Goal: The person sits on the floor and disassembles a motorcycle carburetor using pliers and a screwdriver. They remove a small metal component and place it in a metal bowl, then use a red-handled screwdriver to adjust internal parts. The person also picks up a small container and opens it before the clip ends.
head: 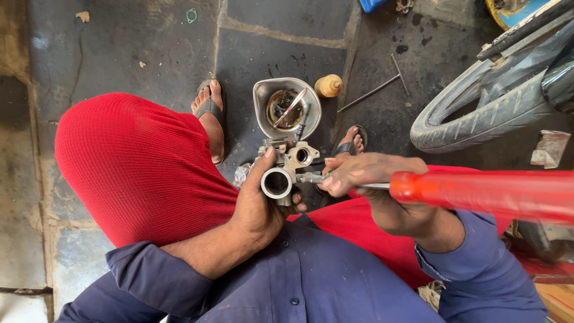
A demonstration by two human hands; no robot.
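Dark, oil-stained stone paving [281, 54] makes up the floor where the person squats in red trousers and sandals. Left hand [258, 206] is wrapped around a metal carburetor [286, 170], thumb lying up its side, holding it over the knees with the round bore facing up. Right hand [359, 173] is pinched on the shaft of a screwdriver with a red translucent handle [484, 192], whose tip I judge to be seated in a fitting on the carburetor's right side, though the fingers hide the contact. To do this well, the body should be held steady and the blade kept square in the slot. Beyond the carburetor, between the feet, sits a steel bowl [287, 107] of small parts, a small yellow bottle [328, 85] beside it. A motorcycle tyre [478, 113] stands toward the floor's upper right corner.
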